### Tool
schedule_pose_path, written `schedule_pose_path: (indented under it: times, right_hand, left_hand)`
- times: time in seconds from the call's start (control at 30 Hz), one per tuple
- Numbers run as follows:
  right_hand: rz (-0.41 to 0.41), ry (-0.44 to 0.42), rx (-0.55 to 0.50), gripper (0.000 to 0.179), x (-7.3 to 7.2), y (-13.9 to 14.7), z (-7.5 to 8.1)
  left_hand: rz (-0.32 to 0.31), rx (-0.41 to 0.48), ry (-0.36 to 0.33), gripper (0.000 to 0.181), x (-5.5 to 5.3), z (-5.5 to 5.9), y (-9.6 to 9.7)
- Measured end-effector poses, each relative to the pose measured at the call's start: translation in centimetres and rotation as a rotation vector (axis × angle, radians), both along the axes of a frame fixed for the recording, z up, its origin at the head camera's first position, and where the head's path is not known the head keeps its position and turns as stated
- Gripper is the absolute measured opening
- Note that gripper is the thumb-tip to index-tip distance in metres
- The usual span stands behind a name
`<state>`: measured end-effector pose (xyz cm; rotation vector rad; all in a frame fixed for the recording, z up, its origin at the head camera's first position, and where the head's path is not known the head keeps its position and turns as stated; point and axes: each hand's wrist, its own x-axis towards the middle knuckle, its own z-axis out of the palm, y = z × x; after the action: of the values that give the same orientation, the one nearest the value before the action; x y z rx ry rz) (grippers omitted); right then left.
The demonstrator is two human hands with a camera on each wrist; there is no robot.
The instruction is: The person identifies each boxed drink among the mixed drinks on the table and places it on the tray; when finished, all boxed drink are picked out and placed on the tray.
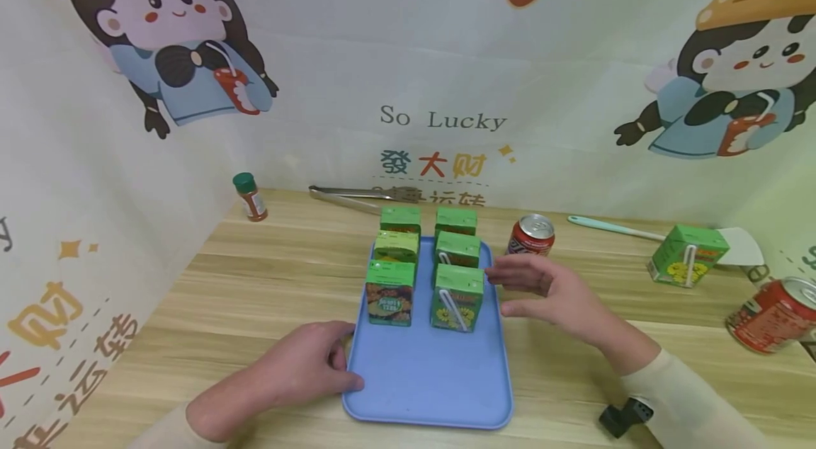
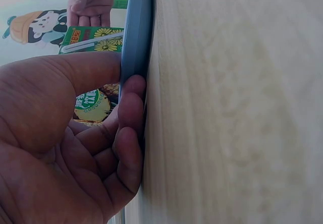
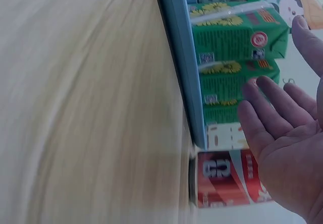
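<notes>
A blue tray (image 1: 427, 382) lies on the wooden table, bearing green drink cartons in two columns towards its far end. At the front of the left column is a carton with a brown picture (image 1: 390, 304); the right column's front carton (image 1: 457, 297) has yellow flowers and a white straw. My left hand (image 1: 302, 367) grips the tray's left rim, thumb over the top and the other fingers curled against the edge in the left wrist view. Beside the right column, my right hand (image 1: 561, 300) hovers at the tray's right edge, fingers extended, palm towards the cartons, holding nothing.
Just behind my right hand stands a red can (image 1: 532, 235). Farther right are another green carton (image 1: 688, 258), a turquoise-handled spatula (image 1: 605, 226) and a second red can (image 1: 771, 314). Metal tongs (image 1: 357, 194) and a green-capped spice bottle (image 1: 250, 197) lie along the back.
</notes>
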<state>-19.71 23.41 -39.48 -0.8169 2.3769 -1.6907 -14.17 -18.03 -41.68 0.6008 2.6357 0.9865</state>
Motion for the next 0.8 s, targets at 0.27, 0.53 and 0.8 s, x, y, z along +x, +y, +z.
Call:
schedule_pose_path:
  times: [0.27,0.53,0.8]
  right_hand:
    - [-0.033,0.067,-0.013,0.058,0.2,2.6,0.3]
    - [-0.108,0.130,-0.009,0.055,0.7,5.3,1.3]
    - [-0.300,0.206,0.080,0.055,1.2,7.5,2.3]
  left_hand:
    - [-0.003,0.004,-0.013,0.090,-0.1,-0.1,-0.1]
    - [-0.002,0.000,-0.003,0.088,-0.1,0.0,0.1]
    - [-0.006,0.000,-0.005,0.089,0.1,0.0,0.0]
